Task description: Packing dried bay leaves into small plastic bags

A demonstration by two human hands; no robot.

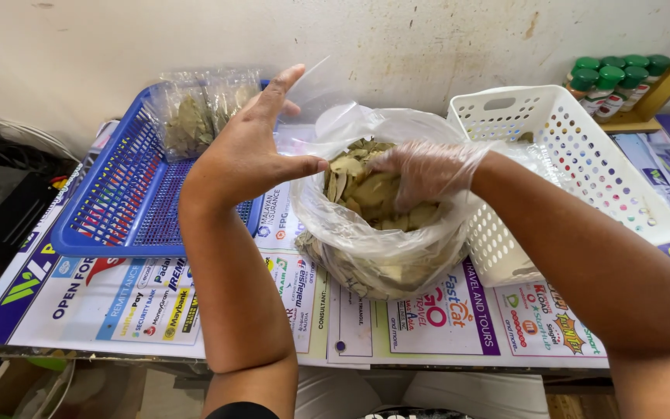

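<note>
A large clear plastic bag [366, 256] full of dried leaves [362, 186] stands open at the middle of the table. My right hand [428, 171], in a thin clear glove, reaches into its mouth with fingers curled on a clump of leaves. My bare left hand [246, 151] is raised just left of the bag, thumb pointing toward it. It holds a small empty clear bag [316, 85], which sticks up behind its fingers.
A blue plastic basket [110, 209] at the left holds sealed packets of leaves [195, 112]. A white perforated basket [583, 163] stands tilted at the right. Green-capped bottles [610, 81] sit on a wooden rack by the wall. Printed posters cover the tabletop [157, 302].
</note>
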